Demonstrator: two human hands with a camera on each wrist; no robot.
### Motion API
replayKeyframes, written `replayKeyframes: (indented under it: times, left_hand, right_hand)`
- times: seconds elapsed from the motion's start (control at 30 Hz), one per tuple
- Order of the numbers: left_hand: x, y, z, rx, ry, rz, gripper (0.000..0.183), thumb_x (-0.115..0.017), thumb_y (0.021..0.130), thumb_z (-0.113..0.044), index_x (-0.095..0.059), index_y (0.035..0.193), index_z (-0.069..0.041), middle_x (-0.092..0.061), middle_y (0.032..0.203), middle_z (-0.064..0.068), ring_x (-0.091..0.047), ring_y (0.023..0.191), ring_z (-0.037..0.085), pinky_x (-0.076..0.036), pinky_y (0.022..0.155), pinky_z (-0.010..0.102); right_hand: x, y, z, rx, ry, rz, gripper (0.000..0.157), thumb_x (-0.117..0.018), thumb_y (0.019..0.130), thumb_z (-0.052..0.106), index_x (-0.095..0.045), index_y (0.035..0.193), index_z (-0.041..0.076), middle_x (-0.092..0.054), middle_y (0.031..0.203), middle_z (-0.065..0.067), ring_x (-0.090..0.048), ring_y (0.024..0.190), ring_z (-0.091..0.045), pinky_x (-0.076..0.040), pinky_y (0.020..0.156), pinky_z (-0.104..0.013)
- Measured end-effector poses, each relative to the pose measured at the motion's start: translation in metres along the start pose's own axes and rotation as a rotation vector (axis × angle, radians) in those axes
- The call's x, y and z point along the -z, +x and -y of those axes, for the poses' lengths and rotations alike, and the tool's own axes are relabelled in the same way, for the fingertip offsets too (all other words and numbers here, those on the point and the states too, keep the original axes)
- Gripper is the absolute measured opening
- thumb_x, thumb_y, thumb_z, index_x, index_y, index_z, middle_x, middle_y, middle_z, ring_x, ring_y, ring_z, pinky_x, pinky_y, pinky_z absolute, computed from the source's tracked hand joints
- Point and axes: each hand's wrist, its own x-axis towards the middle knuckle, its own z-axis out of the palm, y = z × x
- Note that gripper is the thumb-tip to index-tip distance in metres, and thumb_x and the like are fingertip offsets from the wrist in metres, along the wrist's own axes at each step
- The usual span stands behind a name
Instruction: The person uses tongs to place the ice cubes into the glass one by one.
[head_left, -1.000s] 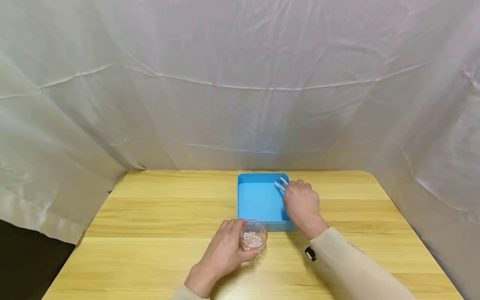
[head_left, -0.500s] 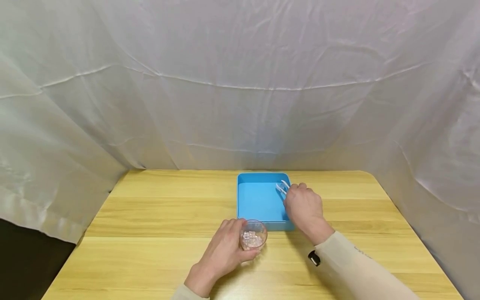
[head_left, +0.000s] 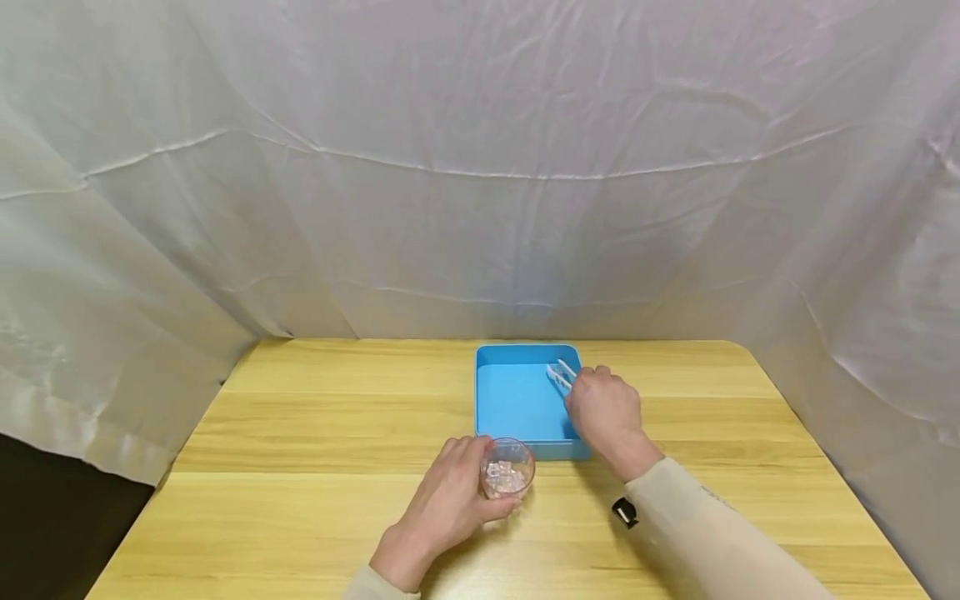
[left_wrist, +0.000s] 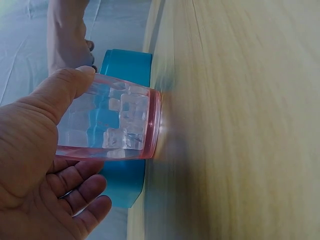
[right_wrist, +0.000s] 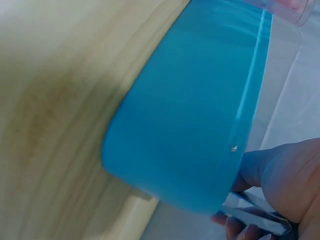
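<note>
My left hand grips a clear tumbler with a pinkish base, thumb on one side and fingers on the other. The tumbler stands on the table just in front of a blue square box. Several clear cubes, like ice cubes, lie inside it. My right hand, above the right wall of the blue box, holds white tongs. The tong tips point into the box's far right part, close together; whether a clear cube sits between them I cannot tell. In the right wrist view the fingers curl round the tongs' handle.
A light wooden table carries the box and tumbler. Pale curtain hangs behind and along both sides, close to the table's back edge. The right forearm crosses the table's right half, with a small black device under its sleeve.
The right hand has shifted slightly left from half a second ago, and the tong tips have moved left inside the box and closer together. The left hand and tumbler have stayed put.
</note>
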Motion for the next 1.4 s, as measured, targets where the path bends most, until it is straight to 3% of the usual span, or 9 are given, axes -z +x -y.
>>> replayKeyframes:
  times: [0.4,0.9,1.1,1.4]
  left_hand:
    - [-0.001,0.0,0.001,-0.012,0.003,-0.008,0.072,-0.093,0.079,-0.043,-0.061,0.132,-0.005,-0.069,0.122,0.004,-0.059,0.115,0.02,-0.055,0.101,0.04]
    - [0.002,0.002,0.0,-0.016,0.021,-0.002,0.075,-0.094,0.077,-0.042,-0.062,0.132,-0.003,-0.069,0.123,0.006,-0.059,0.116,0.021,-0.056,0.102,0.041]
    - [0.002,0.002,0.0,-0.02,0.023,-0.008,0.073,-0.094,0.078,-0.042,-0.062,0.132,-0.004,-0.069,0.122,0.005,-0.059,0.116,0.021,-0.055,0.102,0.041]
    - [0.0,0.002,0.0,-0.019,0.02,-0.013,0.073,-0.094,0.078,-0.042,-0.062,0.133,-0.006,-0.069,0.123,0.005,-0.059,0.117,0.02,-0.055,0.102,0.04]
  right_hand:
    - [0.0,-0.008,-0.007,-0.022,0.118,0.089,0.021,-0.066,0.094,0.019,-0.062,0.082,0.002,-0.052,0.072,-0.007,-0.049,0.057,-0.022,-0.047,0.046,-0.037]
    - [0.004,-0.025,-0.014,-0.011,0.204,0.059,0.021,-0.067,0.094,0.02,-0.058,0.079,0.007,-0.049,0.071,-0.004,-0.045,0.057,-0.02,-0.036,0.047,-0.032]
    - [0.013,-0.04,-0.016,-0.011,0.286,0.022,0.018,-0.068,0.093,0.018,-0.061,0.08,0.008,-0.05,0.072,-0.004,-0.043,0.057,-0.018,-0.035,0.048,-0.03]
    - [0.025,-0.073,-0.017,0.073,0.398,-0.106,0.007,-0.074,0.092,0.014,-0.071,0.089,0.009,-0.059,0.079,0.0,-0.044,0.06,-0.009,-0.041,0.05,-0.027]
